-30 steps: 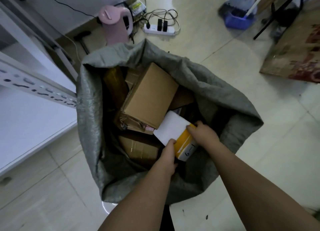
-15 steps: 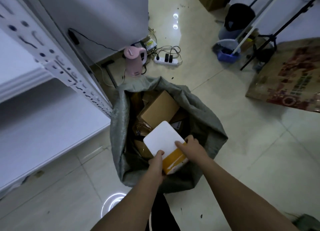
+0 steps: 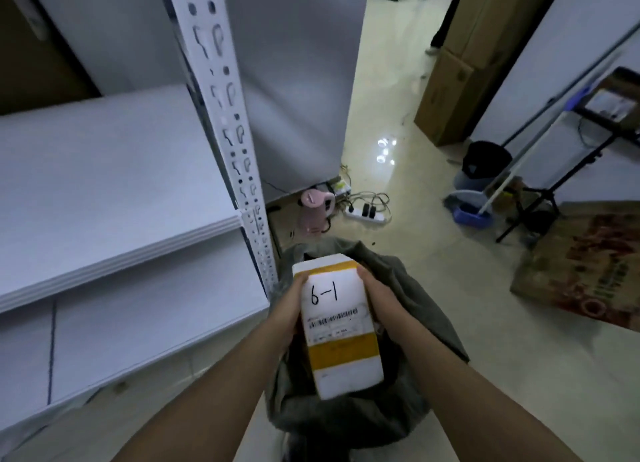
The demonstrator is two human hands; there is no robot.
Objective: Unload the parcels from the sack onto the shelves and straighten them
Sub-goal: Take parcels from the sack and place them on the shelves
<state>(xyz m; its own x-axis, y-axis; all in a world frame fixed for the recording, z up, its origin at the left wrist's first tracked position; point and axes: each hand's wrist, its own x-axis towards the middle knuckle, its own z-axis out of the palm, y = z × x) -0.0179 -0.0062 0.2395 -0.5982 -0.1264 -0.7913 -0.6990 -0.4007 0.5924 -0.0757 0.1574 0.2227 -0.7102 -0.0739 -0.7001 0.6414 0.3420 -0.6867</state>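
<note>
A white parcel [image 3: 337,326] with yellow tape bands, a barcode label and "6-1" written on it is held up above the grey sack [image 3: 412,309]. My left hand [image 3: 290,309] grips its left side and my right hand [image 3: 377,305] grips its right side. The sack stands open on the floor below the parcel; its contents are hidden behind the parcel and my arms. White shelves [image 3: 114,191] lie to the left, with a lower shelf board [image 3: 145,326] beneath.
A perforated white upright post [image 3: 228,115] stands at the shelf corner. A pink kettle [image 3: 313,212] and a power strip [image 3: 365,213] lie on the floor beyond the sack. Tall cardboard boxes [image 3: 450,80], a bin, a tripod and a patterned mat [image 3: 588,267] are on the right.
Both hands lifted the white parcel out of the sack and turned its labelled face toward me. My view rose from the sack toward the shelves.
</note>
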